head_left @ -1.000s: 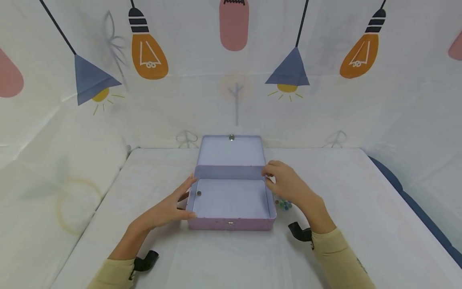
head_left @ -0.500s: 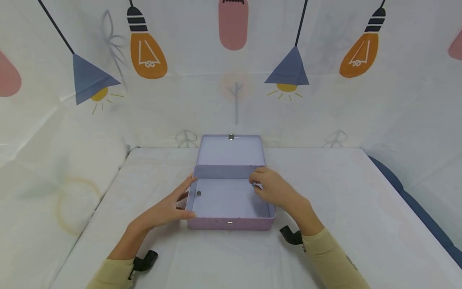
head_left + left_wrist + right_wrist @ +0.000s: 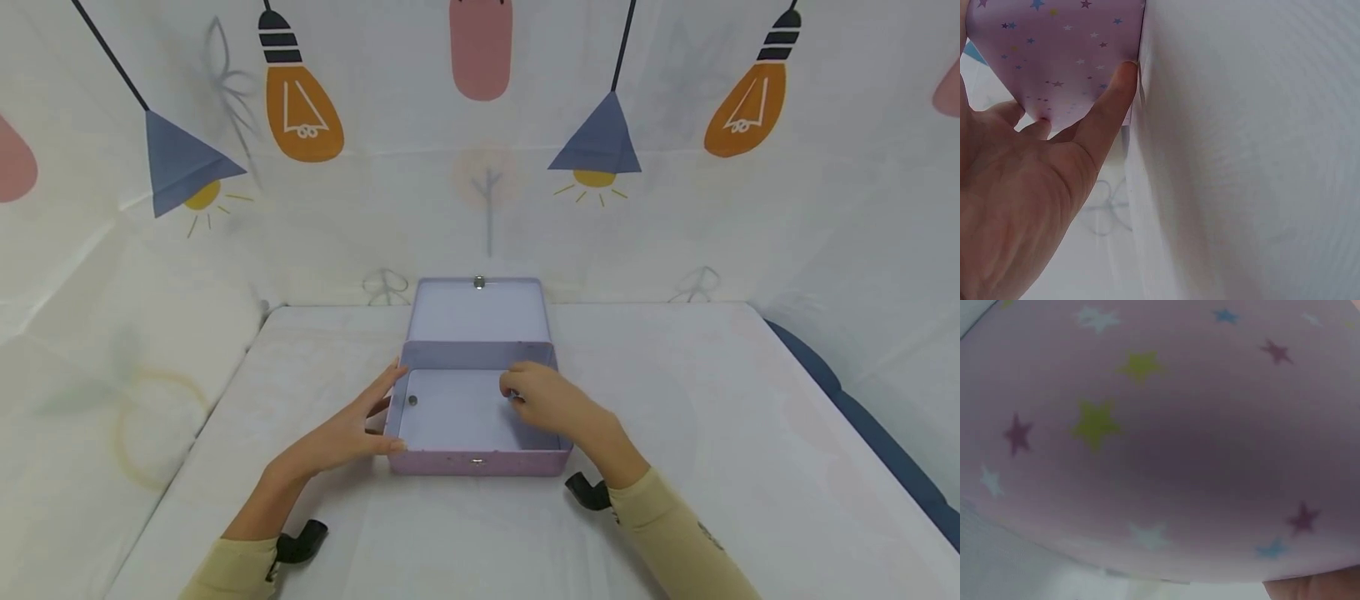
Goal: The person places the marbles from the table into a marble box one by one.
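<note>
A lilac metal box (image 3: 477,464) printed with stars stands with its lid (image 3: 480,310) raised at the back. One small dark round marble (image 3: 412,401) lies inside at the left. My left hand (image 3: 345,433) rests against the box's left side with fingers spread; in the left wrist view its straight fingers (image 3: 1107,103) touch the starred wall (image 3: 1054,56). Over the right part of the box's inside, my right hand (image 3: 551,404) pinches a small bluish marble (image 3: 513,393), mostly covered by the fingers. The right wrist view is filled by the starred outer wall (image 3: 1166,444).
The box stands on a white-covered table (image 3: 330,342). Behind it hangs a white cloth (image 3: 420,208) printed with lamps and bulbs. A black wrist mount sits at each sleeve (image 3: 660,517). Dark blue fabric (image 3: 862,417) shows beyond the table's right edge.
My right hand has moved left and down from the box's right rim to over its inside. The green and blue marbles beside the box are now hidden behind that arm. The left hand stays.
</note>
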Motion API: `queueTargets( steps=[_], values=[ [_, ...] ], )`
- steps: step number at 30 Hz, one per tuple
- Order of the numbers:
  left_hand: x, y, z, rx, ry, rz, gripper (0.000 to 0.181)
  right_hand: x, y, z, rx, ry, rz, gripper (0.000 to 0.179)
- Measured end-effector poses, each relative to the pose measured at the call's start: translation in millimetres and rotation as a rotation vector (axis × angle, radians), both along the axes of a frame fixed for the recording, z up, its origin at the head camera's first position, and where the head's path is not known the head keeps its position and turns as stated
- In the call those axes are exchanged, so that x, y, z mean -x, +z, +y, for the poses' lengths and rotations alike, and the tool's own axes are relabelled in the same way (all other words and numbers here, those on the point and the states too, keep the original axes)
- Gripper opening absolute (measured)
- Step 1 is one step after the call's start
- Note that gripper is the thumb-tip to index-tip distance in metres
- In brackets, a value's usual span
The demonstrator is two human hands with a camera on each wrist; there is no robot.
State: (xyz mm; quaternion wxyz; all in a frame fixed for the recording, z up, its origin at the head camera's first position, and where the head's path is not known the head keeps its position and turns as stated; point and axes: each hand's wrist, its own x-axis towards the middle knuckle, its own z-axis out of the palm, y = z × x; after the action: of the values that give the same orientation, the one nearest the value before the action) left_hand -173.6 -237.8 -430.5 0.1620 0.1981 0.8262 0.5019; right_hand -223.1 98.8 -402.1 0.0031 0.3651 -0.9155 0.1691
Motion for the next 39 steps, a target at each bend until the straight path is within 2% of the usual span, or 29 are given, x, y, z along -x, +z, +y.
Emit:
queueTargets(
  steps=[5,13,22,28,32,39],
  values=[
    [-0.2,-0.1,0.1,0.002,0.0,0.005,0.101,2.1,-2.0,-2.7,-0.073,-0.02,-0.037,0.014],
    [-1.8,1.4,1.6,0.009,0.007,-0.005,0.1,-0.7,-2.4,-9.3,-0.197,-0.066,-0.035,0.012],
    [-2.6,2.4,1.6,0.016,0.014,-0.014,0.101,-4.2,-2.9,-14.4,-0.288,-0.117,0.011,0.024],
    [-3.4,0.4,0.5,0.021,0.016,-0.003,0.101,-3.8,-6.1,-15.7,-0.321,-0.13,0.021,0.022],
    [-3.4,-1.1,-0.5,0.01,0.006,0.006,0.101,-2.9,-7.2,-14.3,-0.267,-0.134,-0.027,0.012],
    [-1.9,-1.9,-2.0,0.005,-0.003,0.022,0.101,3.1,-0.8,-7.5,-0.012,-0.079,-0.085,0.01]
  ],
)
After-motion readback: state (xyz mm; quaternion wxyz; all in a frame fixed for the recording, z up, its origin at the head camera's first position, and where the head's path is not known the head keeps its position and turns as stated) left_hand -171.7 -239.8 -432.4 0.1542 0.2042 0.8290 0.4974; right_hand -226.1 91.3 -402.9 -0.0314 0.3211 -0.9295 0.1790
